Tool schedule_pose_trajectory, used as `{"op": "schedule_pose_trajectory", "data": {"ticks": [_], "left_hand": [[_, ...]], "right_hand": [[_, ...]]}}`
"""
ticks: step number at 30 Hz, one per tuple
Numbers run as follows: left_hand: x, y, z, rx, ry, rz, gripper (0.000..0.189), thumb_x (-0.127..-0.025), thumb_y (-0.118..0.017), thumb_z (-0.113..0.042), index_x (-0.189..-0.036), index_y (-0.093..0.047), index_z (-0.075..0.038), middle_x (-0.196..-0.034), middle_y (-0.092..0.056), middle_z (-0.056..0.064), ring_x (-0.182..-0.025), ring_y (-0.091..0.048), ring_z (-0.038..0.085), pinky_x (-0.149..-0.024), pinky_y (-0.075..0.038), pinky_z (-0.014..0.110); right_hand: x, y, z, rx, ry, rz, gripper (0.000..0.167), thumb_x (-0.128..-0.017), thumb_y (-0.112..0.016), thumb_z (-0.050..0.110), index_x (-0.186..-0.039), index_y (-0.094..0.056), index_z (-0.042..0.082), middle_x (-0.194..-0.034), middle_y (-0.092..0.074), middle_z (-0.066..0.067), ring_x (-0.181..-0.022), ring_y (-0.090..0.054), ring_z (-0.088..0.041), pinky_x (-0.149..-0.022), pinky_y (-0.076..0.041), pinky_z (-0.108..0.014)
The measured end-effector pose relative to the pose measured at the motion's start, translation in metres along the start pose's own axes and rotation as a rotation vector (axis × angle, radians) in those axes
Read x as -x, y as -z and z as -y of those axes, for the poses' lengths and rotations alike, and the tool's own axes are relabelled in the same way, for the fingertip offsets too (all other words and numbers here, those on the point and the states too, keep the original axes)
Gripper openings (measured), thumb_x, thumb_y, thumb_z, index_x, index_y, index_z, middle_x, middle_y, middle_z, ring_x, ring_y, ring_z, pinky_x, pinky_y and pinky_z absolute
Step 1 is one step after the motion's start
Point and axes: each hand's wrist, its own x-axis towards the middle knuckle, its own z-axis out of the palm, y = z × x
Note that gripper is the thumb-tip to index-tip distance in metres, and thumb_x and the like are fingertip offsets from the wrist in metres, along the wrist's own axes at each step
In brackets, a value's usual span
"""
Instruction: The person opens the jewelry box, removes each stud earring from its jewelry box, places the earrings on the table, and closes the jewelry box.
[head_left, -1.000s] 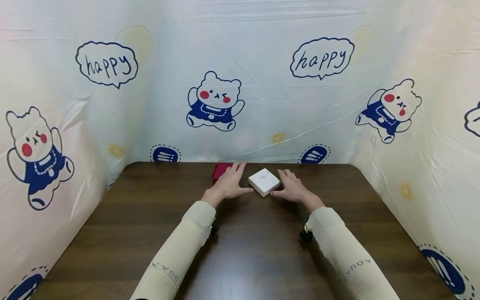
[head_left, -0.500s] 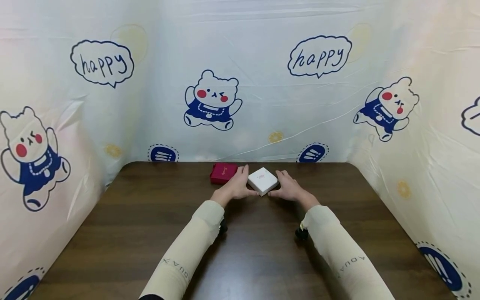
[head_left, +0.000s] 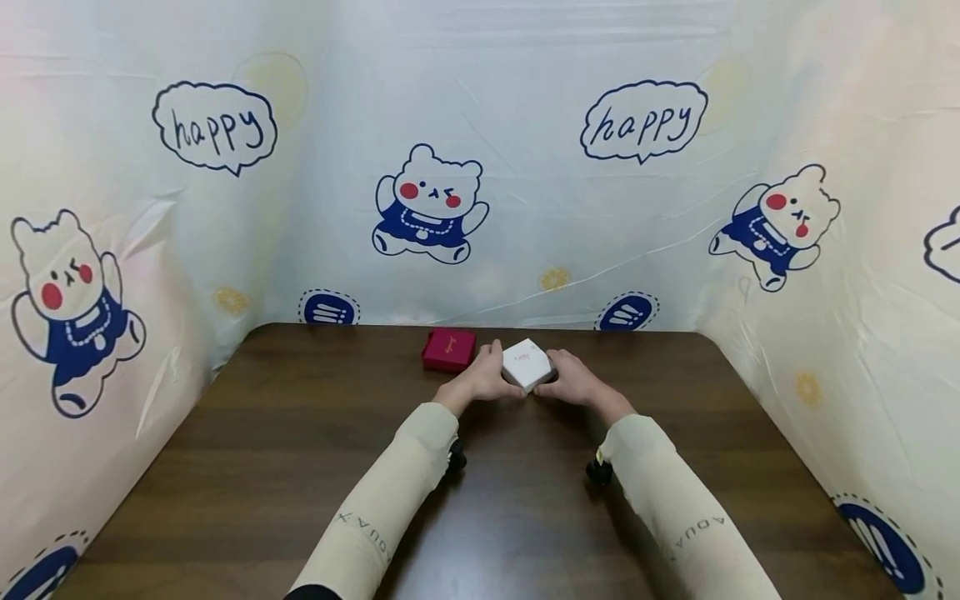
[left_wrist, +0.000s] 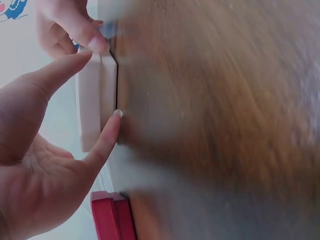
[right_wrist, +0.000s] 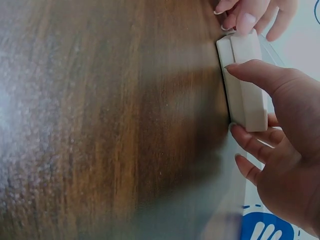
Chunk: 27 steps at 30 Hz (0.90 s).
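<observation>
A small square white box (head_left: 527, 363) with faint pink lettering on its lid stands near the far edge of the table, one corner toward me. My left hand (head_left: 487, 377) grips its left side, the thumb at the near corner and a fingertip low on the side (left_wrist: 111, 131). On the other side my right hand (head_left: 573, 379) holds the box too, its thumb (right_wrist: 250, 70) on the near face and fingers round the back. A seam between lid and base (right_wrist: 232, 55) runs along the side. The box's far faces are hidden in the head view.
A red box (head_left: 448, 350) with gold lettering lies just left of my left hand. The brown wooden table (head_left: 300, 467) ends at a pale printed curtain (head_left: 525, 167) at the back and both sides.
My left hand has moved right, off the front of the red box and onto the white box. My right hand has closed in on the white box, which has barely shifted.
</observation>
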Motion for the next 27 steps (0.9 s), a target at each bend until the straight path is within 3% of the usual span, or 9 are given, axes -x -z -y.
{"op": "schedule_pose_trajectory", "data": {"ticks": [4, 11, 20, 27], "left_hand": [[-0.002, 0.000, -0.002, 0.023, -0.015, 0.000, 0.112, -0.083, -0.084, -0.035, -0.159, -0.013, 0.008, -0.153, -0.033, 0.026, -0.133, -0.043, 0.033, -0.111, -0.040, 0.044], [-0.006, -0.006, 0.000, 0.023, -0.034, -0.037, 0.092, -0.077, -0.090, -0.027, -0.144, -0.038, 0.008, -0.136, -0.044, 0.024, -0.118, -0.049, 0.031, -0.105, -0.043, 0.041], [-0.007, -0.007, 0.002, -0.011, -0.054, -0.049, 0.094, -0.075, -0.092, -0.022, -0.146, -0.038, 0.008, -0.136, -0.044, 0.025, -0.120, -0.049, 0.032, -0.106, -0.043, 0.040], [-0.001, 0.001, 0.000, 0.007, -0.092, -0.036, 0.096, -0.076, -0.091, -0.021, -0.149, -0.035, 0.008, -0.140, -0.044, 0.023, -0.122, -0.046, 0.031, -0.107, -0.042, 0.042]], "right_hand": [[-0.003, 0.001, 0.000, 0.003, 0.019, -0.008, 0.069, -0.088, -0.080, 0.023, -0.142, -0.049, -0.007, -0.133, -0.056, -0.024, -0.117, -0.052, -0.033, -0.105, -0.043, -0.049], [0.000, 0.001, 0.002, 0.033, 0.031, -0.009, 0.068, -0.086, -0.082, 0.024, -0.138, -0.052, -0.008, -0.130, -0.059, -0.024, -0.116, -0.054, -0.033, -0.103, -0.044, -0.049], [0.004, -0.001, 0.006, 0.039, 0.055, -0.027, 0.066, -0.084, -0.083, 0.023, -0.134, -0.055, -0.008, -0.127, -0.060, -0.024, -0.114, -0.055, -0.034, -0.102, -0.045, -0.049], [0.008, 0.001, 0.007, 0.028, 0.072, -0.055, 0.065, -0.085, -0.082, 0.023, -0.135, -0.054, -0.007, -0.126, -0.059, -0.022, -0.112, -0.055, -0.032, -0.100, -0.045, -0.048]]}}
